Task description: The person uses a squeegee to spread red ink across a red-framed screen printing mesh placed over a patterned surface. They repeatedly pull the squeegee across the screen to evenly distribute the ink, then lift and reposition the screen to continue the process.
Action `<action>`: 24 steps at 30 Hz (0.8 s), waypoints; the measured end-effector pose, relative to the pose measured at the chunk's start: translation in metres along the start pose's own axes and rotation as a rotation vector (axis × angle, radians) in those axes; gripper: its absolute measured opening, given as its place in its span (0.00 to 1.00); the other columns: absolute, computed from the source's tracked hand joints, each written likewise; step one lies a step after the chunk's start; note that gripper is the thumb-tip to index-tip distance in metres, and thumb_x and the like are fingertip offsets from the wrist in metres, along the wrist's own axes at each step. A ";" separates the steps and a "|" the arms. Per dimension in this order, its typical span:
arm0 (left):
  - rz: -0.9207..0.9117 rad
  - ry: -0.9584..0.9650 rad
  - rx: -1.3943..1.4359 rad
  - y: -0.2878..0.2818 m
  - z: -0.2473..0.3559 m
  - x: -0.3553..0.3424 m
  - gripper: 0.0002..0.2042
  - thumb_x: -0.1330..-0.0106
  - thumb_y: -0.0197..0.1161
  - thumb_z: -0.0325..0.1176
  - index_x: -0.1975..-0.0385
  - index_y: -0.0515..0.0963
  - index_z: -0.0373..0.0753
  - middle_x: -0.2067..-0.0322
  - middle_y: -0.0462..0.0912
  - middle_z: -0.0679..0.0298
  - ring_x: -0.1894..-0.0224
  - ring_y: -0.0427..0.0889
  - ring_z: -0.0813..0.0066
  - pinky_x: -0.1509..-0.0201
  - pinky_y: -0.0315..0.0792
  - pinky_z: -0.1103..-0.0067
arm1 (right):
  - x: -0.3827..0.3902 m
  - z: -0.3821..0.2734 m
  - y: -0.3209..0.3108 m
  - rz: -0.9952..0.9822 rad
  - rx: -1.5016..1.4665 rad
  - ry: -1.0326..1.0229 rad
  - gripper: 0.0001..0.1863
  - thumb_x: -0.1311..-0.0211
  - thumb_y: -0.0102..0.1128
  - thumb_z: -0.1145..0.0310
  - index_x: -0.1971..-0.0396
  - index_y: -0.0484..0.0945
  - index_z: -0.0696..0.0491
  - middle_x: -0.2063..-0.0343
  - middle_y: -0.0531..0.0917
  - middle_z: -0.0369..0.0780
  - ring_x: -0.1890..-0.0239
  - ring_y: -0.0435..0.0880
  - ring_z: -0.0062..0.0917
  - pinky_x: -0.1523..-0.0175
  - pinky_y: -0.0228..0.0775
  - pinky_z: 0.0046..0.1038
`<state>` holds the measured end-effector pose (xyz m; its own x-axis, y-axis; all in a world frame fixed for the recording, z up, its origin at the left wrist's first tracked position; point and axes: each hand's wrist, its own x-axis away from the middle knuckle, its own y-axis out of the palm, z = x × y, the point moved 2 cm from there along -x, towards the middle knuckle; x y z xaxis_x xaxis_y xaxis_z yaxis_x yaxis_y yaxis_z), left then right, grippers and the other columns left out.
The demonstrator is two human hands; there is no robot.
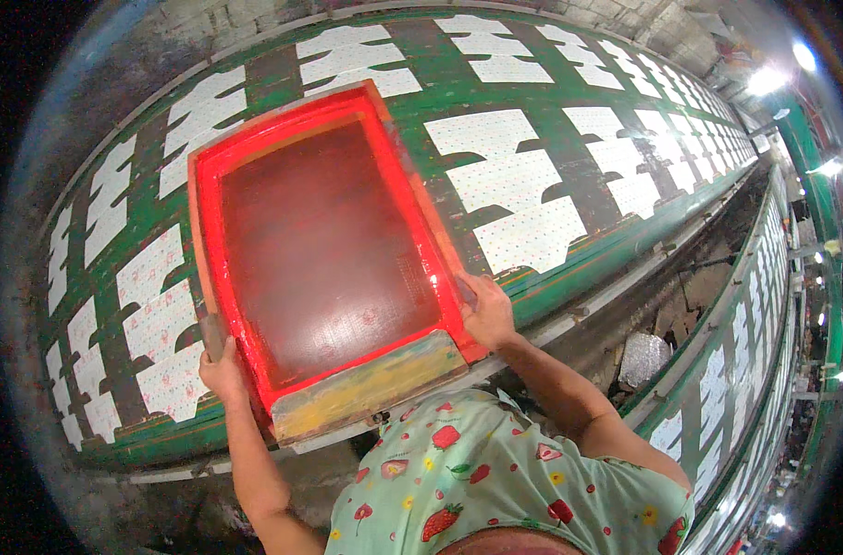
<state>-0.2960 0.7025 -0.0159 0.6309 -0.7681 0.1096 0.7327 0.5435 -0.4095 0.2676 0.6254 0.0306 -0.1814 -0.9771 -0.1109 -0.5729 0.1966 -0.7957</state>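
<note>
A screen printing frame (324, 240) with a bright red border and a dark mesh spans the space between my hands, over the long green table. My left hand (223, 372) grips its left edge near the lower corner. On the opposite edge, also low down, my right hand (487, 311) is wrapped round the rim. A worn yellow and grey strip (371, 388) runs along the frame's near end, close to my body. White cut fabric pieces with small coloured dots (509, 190) lie right of the frame; one with a reddish print (162, 324) lies left of it.
The green printing table (556, 296) curves far off to the right, with rows of white fabric pieces along it. A second table (731, 324) with similar pieces runs parallel at right. Between them, a silvery crumpled bundle (644, 359) lies in the gap. A block wall (616, 14) stands behind.
</note>
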 end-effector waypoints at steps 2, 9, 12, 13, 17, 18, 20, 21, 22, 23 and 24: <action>-0.006 0.009 -0.055 -0.001 -0.003 -0.001 0.14 0.33 0.83 0.31 0.55 0.87 0.30 0.61 0.92 0.59 0.61 0.88 0.70 0.51 0.80 0.70 | -0.001 -0.006 -0.005 0.006 -0.022 0.013 0.33 0.41 0.70 0.77 0.32 0.84 0.45 0.53 0.87 0.49 0.48 0.87 0.52 0.41 0.83 0.48; -0.041 -0.087 0.035 -0.003 0.028 0.000 0.12 0.33 0.81 0.27 0.54 0.87 0.33 0.60 0.92 0.62 0.64 0.87 0.72 0.57 0.80 0.72 | -0.008 -0.022 -0.042 0.179 -0.008 -0.207 0.32 0.44 0.71 0.77 0.36 0.87 0.45 0.57 0.88 0.50 0.52 0.88 0.52 0.45 0.84 0.49; -0.088 -0.059 0.181 0.010 0.049 0.018 0.13 0.33 0.80 0.25 0.52 0.87 0.33 0.59 0.92 0.61 0.62 0.88 0.71 0.54 0.82 0.73 | -0.025 -0.001 -0.061 0.065 -0.015 -0.108 0.31 0.45 0.70 0.75 0.37 0.87 0.45 0.50 0.89 0.51 0.46 0.89 0.52 0.40 0.85 0.49; -0.074 -0.037 0.175 0.018 0.056 0.025 0.14 0.34 0.80 0.25 0.51 0.87 0.32 0.58 0.92 0.61 0.61 0.89 0.71 0.53 0.82 0.73 | -0.032 0.008 -0.067 0.025 -0.023 -0.078 0.31 0.45 0.70 0.74 0.37 0.87 0.45 0.46 0.90 0.52 0.44 0.89 0.52 0.37 0.85 0.49; -0.063 -0.018 0.206 0.070 0.082 0.059 0.17 0.36 0.82 0.25 0.49 0.87 0.30 0.57 0.92 0.60 0.58 0.88 0.69 0.49 0.81 0.71 | -0.051 0.056 -0.105 0.043 0.036 -0.003 0.31 0.44 0.70 0.74 0.37 0.88 0.42 0.51 0.90 0.50 0.46 0.89 0.51 0.40 0.84 0.51; -0.058 -0.002 0.198 0.087 0.087 0.071 0.17 0.37 0.83 0.25 0.49 0.87 0.30 0.57 0.92 0.60 0.58 0.88 0.69 0.49 0.81 0.71 | -0.057 0.072 -0.115 0.056 -0.013 0.017 0.31 0.44 0.70 0.75 0.37 0.88 0.41 0.53 0.90 0.49 0.47 0.89 0.50 0.40 0.84 0.50; -0.045 0.013 0.176 0.123 0.096 0.097 0.18 0.38 0.83 0.26 0.50 0.87 0.29 0.57 0.91 0.60 0.59 0.88 0.69 0.49 0.81 0.70 | -0.065 0.105 -0.136 0.081 -0.022 0.034 0.31 0.44 0.70 0.76 0.37 0.87 0.41 0.53 0.90 0.49 0.48 0.89 0.50 0.40 0.84 0.50; -0.037 0.013 0.161 0.142 0.101 0.110 0.18 0.38 0.84 0.26 0.50 0.87 0.29 0.56 0.91 0.60 0.58 0.88 0.69 0.49 0.81 0.70 | -0.070 0.123 -0.147 0.103 -0.035 0.022 0.31 0.44 0.70 0.77 0.37 0.87 0.41 0.53 0.90 0.48 0.48 0.89 0.50 0.41 0.84 0.49; -0.029 0.015 0.144 0.160 0.106 0.125 0.19 0.38 0.84 0.26 0.50 0.87 0.29 0.56 0.91 0.60 0.58 0.88 0.69 0.49 0.80 0.70 | -0.074 0.141 -0.157 0.124 -0.035 0.043 0.31 0.44 0.70 0.78 0.38 0.87 0.42 0.53 0.90 0.48 0.48 0.90 0.49 0.41 0.84 0.47; -0.041 0.020 0.206 0.178 0.111 0.142 0.17 0.38 0.84 0.27 0.52 0.87 0.29 0.58 0.91 0.61 0.59 0.87 0.71 0.50 0.80 0.70 | -0.078 0.162 -0.167 0.128 -0.036 0.058 0.33 0.45 0.71 0.80 0.37 0.87 0.44 0.53 0.90 0.47 0.48 0.90 0.47 0.41 0.84 0.45; -0.016 0.037 0.187 0.197 0.116 0.159 0.16 0.38 0.83 0.26 0.53 0.87 0.30 0.59 0.91 0.61 0.60 0.87 0.71 0.51 0.81 0.70 | -0.081 0.184 -0.176 0.134 -0.042 0.074 0.35 0.47 0.71 0.81 0.36 0.86 0.45 0.52 0.90 0.46 0.47 0.90 0.45 0.41 0.84 0.43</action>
<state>-0.0218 0.7266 0.0258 0.6114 -0.7873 0.0796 0.7794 0.5818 -0.2325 0.5301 0.6552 0.0707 -0.3165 -0.9334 -0.1690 -0.5725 0.3301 -0.7505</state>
